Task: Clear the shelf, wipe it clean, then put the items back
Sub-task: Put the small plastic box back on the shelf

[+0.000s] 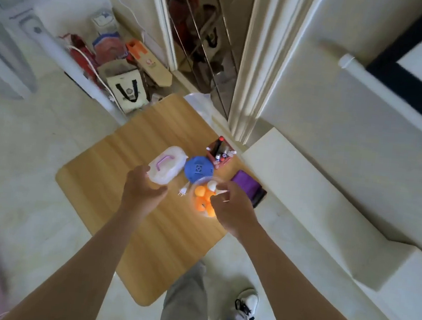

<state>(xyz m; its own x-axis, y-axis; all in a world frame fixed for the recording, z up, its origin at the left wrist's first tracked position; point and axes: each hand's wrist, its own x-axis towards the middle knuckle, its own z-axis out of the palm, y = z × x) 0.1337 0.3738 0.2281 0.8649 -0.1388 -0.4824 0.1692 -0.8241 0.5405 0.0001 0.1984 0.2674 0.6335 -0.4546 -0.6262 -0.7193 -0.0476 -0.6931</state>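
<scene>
The right hand (230, 209) pinches the far rim of a clear bowl (192, 193) of orange and white balls (200, 191) on the wooden tabletop (114, 175). The left hand (144, 192) is loosely cupped, holding nothing, at the near corner of a white box (170, 164) with a purple handle. Behind the bowl lie a blue disc (198, 169) with an unreadable white mark, a red pen holder (221, 154) and a purple cloth (247, 187). On the floor, the print on a tote bag (128, 93) is too blurred to read.
</scene>
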